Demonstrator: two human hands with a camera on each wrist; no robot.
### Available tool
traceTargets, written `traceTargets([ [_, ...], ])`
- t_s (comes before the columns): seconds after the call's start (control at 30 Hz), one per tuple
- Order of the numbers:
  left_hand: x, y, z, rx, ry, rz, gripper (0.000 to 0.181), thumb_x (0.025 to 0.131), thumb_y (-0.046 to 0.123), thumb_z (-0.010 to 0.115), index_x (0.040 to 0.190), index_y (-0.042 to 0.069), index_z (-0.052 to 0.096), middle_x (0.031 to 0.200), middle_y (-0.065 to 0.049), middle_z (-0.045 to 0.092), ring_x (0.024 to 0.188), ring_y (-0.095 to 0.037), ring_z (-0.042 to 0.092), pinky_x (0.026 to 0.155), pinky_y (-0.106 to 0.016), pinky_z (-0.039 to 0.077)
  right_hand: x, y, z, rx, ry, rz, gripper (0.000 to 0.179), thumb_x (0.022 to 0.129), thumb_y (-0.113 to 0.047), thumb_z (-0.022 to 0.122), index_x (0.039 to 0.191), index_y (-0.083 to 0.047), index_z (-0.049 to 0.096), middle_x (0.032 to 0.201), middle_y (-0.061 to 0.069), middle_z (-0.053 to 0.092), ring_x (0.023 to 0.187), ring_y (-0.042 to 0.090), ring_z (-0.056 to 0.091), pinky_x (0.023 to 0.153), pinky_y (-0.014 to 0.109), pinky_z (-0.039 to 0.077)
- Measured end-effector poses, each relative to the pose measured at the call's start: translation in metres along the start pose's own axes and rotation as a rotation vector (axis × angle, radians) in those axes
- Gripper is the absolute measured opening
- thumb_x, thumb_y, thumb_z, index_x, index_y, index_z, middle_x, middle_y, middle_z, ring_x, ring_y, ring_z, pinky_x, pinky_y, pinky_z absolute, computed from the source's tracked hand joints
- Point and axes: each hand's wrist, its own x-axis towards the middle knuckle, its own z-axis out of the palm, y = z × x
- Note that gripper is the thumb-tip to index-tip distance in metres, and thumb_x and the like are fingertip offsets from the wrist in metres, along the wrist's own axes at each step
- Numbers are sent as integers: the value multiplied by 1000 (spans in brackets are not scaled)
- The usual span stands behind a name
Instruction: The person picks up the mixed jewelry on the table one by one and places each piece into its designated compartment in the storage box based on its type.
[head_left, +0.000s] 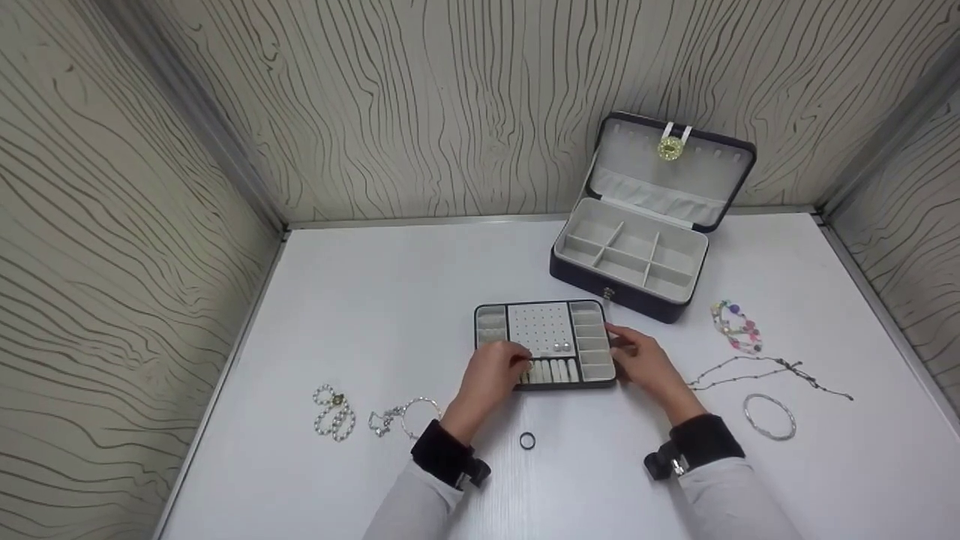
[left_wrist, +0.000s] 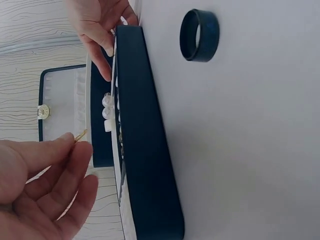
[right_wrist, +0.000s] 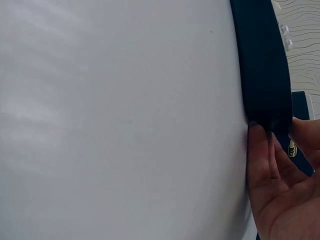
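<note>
Between the thumb and forefinger of my left hand [head_left: 489, 375] is a small, thin gold-coloured piece of jewelry [left_wrist: 80, 135]; its exact kind is too small to tell. That hand is over the front left part of a dark-rimmed jewelry tray [head_left: 588, 331], above its ring rolls [head_left: 561, 370]. A pair of pearl stud earrings [head_left: 562, 347] sits in the tray's white pegboard panel [head_left: 538, 321]. At the tray's right side, my right hand [head_left: 646, 367] grips the edge with thumb and fingers. A dark ring [head_left: 527, 441] lies on the table in front of the tray.
Behind the tray stands an open jewelry box [head_left: 628, 291] with its lid up. Left on the table lie a pearl strand [head_left: 334, 414], a silver chain [head_left: 381, 421] and a bracelet [head_left: 420, 400]. To the right are a colourful bead bracelet [head_left: 739, 330], a necklace [head_left: 780, 366] and a bangle [head_left: 770, 417].
</note>
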Motion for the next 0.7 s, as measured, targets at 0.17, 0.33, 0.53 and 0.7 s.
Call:
traceTargets([
  [0.17,3,1,6,19,9,-16,10,86,5,73,95,4,77,89,-3,73,79,-11,67,71,-24,53,0,2,0,14,6,-9,43,94,3,56,137,5,51,112,27,63,96,34,62,76,35,50],
  [0.33,5,-1,13,100,-2,5,8,86,3,71,91,6,77,87,-3,73,77,-11,66,68,-22,52,-1,3,1,29,-12,-6,44,94,3,55,138,6,50,112,26,63,99,36,63,74,33,51],
  [0.53,6,0,18,149,1,40,14,83,-2,67,81,7,76,76,0,70,65,-9,61,58,-20,49,0,2,1,17,-7,-7,44,95,2,55,138,5,49,114,27,62,100,37,62,80,37,50],
  [0.7,7,1,19,160,-1,51,18,81,-2,67,70,10,72,67,2,66,57,-6,54,52,-19,44,0,2,0,16,-14,8,44,95,2,55,139,5,48,116,26,61,102,37,61,83,39,49],
])
